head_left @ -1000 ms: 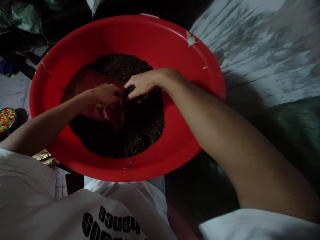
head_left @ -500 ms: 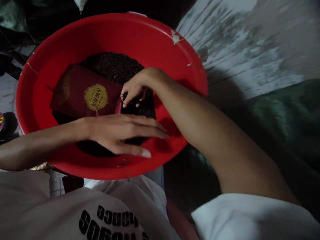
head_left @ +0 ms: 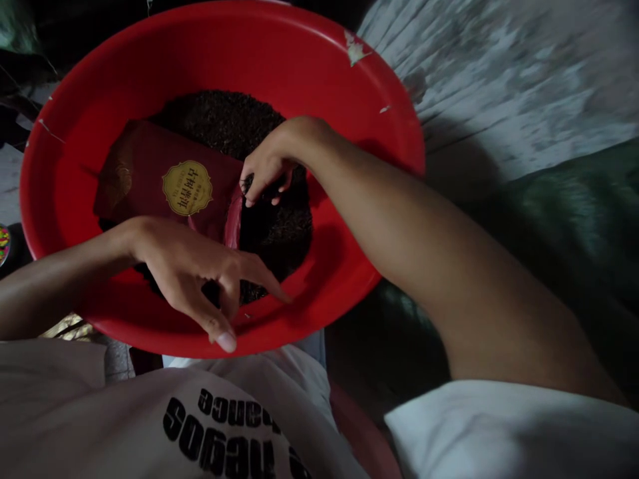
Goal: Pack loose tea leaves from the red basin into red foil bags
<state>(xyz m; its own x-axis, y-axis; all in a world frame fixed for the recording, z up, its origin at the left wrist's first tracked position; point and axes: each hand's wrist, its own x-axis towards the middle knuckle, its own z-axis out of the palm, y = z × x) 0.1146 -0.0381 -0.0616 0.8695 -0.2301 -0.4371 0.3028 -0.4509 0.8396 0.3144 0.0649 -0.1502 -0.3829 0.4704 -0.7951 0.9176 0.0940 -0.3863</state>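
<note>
A dark red tea bag (head_left: 144,173) with a gold label lies on its side in a large red basin (head_left: 239,46). Loose dark tea leaves (head_left: 219,123) cover the bottom around it. My right hand (head_left: 269,166) is curled closed at the bag's open mouth, with dark leaves showing between thumb and forefinger. Its lower fingers are partly in shadow. Over the basin's near side is my left hand (head_left: 200,266), empty, thumb and fingers apart and pointing down. It hides the bag's lower edge.
Green sacks (head_left: 564,219) stand to the right of the basin, below a rough whitish wall (head_left: 504,73). At the left edge is a small dark item with bright colours (head_left: 4,243). My lap is just under the basin's near rim.
My left hand has drawn back to the left, its fingers bending from outstretched to pointing down. My right hand stays at the bag's mouth. The view has shifted slightly.
</note>
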